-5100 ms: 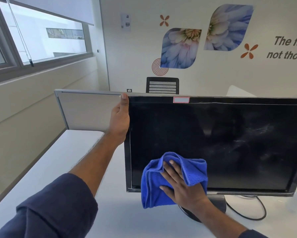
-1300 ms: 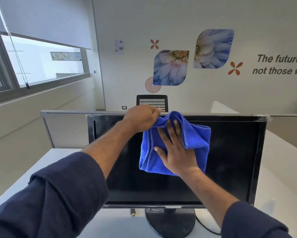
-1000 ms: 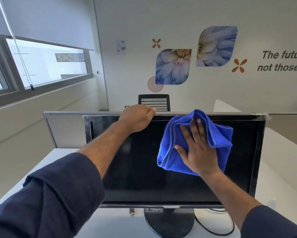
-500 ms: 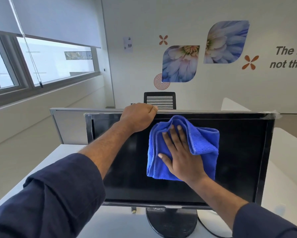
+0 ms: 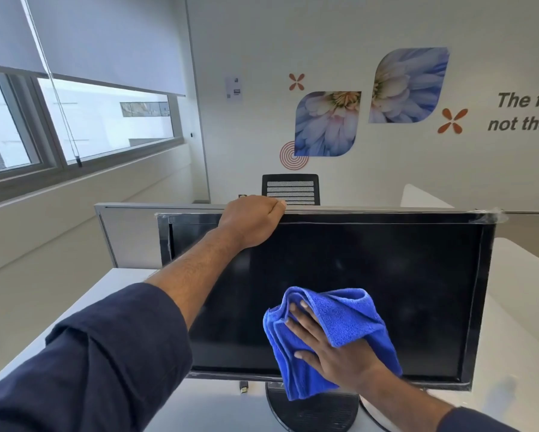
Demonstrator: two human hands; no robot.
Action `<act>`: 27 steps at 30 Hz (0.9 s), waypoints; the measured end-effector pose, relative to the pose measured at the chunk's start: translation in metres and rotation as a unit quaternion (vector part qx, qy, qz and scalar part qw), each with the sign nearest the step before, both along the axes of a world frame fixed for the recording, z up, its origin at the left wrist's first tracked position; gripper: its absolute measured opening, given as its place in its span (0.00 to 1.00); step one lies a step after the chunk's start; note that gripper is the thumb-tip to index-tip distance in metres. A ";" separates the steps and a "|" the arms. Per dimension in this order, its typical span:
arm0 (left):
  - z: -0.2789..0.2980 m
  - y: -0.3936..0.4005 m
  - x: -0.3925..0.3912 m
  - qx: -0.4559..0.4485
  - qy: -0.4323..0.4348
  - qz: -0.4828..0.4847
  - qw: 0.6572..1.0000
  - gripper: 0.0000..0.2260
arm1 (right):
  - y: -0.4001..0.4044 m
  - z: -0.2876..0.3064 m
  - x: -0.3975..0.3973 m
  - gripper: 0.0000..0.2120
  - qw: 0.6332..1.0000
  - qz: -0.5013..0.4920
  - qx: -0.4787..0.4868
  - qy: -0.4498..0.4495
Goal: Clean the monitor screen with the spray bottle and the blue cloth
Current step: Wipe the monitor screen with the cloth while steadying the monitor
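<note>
A black monitor [image 5: 371, 266] stands upright on a round base on the white desk, its screen dark. My left hand [image 5: 251, 221] is curled over the monitor's top edge, left of centre, gripping it. My right hand [image 5: 330, 347] lies flat with its fingers spread, pressing the bunched blue cloth [image 5: 346, 319] against the lower middle of the screen. The cloth hangs down past the bottom bezel. No spray bottle is in view.
The white desk [image 5: 106, 294] runs left and right of the monitor. A grey partition [image 5: 131, 232] stands right behind it. A black cable [image 5: 368, 413] loops by the round stand [image 5: 312, 413]. A black chair back [image 5: 290, 188] shows beyond the partition, windows at left.
My right hand has slid the blue cloth from the upper middle of the screen down to its lower edge. My left hand has kept its grip on the top edge.
</note>
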State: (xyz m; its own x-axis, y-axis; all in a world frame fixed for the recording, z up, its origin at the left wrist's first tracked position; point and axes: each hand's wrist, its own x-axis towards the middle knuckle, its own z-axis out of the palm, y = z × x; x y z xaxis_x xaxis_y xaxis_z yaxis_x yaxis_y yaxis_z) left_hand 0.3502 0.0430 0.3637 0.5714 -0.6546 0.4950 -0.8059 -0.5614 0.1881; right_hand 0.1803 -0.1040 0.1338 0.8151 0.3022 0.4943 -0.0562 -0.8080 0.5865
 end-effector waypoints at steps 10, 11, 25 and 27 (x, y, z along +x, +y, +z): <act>-0.004 -0.001 -0.002 0.004 -0.025 -0.013 1.000 0.24 | 0.025 0.071 0.037 0.30 0.981 -0.034 0.158 -0.111; -0.005 -0.001 -0.002 0.003 -0.034 -0.012 0.999 0.25 | 0.033 0.076 0.043 0.30 0.979 -0.037 0.167 -0.109; -0.015 0.006 -0.003 -0.018 -0.126 -0.035 0.991 0.24 | 0.072 -0.026 0.028 0.30 0.984 0.012 0.104 0.141; -0.015 0.004 -0.003 -0.014 -0.121 -0.036 0.992 0.24 | 0.066 -0.030 0.017 0.29 0.988 0.011 0.060 0.139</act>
